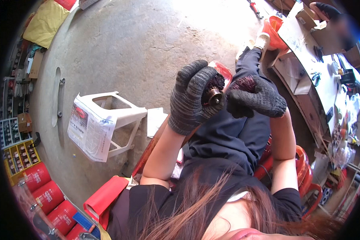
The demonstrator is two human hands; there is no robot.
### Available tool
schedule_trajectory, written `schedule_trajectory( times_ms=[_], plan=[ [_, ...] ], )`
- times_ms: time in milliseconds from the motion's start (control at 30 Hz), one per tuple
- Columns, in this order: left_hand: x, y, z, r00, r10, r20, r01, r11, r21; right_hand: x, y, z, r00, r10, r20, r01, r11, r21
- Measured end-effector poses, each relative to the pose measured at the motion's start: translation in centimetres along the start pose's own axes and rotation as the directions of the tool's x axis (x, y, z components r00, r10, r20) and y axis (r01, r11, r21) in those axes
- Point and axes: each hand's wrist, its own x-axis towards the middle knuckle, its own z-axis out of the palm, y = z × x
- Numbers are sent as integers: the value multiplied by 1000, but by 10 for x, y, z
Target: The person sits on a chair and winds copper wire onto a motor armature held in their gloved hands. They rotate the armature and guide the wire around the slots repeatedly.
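Both my hands wear dark grey knitted work gloves, held up in front of my lap. My left hand (193, 94) is closed round a dark, greasy, round metal part (215, 96) with a brass-coloured end and a small central tip facing me. The rest of that part is hidden by the glove. Just to the right, my right hand (260, 98) is held with its fingers curled in, close to the part but seemingly apart from it. Dark reddish coating or stain shows at its fingers; anything inside them is hidden. Behind my left hand shows a shiny red object (223, 73), partly covered.
To the left stands a white plastic stool (136, 113) with a newspaper (90, 130) over it. Red canisters (50, 197) and a yellow crate (22, 158) line the lower left. A cluttered workbench (304, 44) runs along the right, another person beyond it. An orange bucket (274, 30) stands near my foot.
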Motion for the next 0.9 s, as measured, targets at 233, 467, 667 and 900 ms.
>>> schedule_trajectory(
  times_ms=[233,467,667,900],
  plan=[
    [6,2,-4,992,40,122,2,945,-328,-3,7,-15,895,-444,-52,431,825,365],
    [-7,3,-5,862,-500,84,295,360,-885,8,66,-18,800,-390,-455,594,621,512],
    [-2,-8,-10,658,-744,114,369,187,-910,-30,81,-12,802,-433,-412,588,692,418],
    [-11,-7,6,750,-657,78,541,540,-645,-48,72,-13,432,-877,-208,470,416,-778]
  ],
)
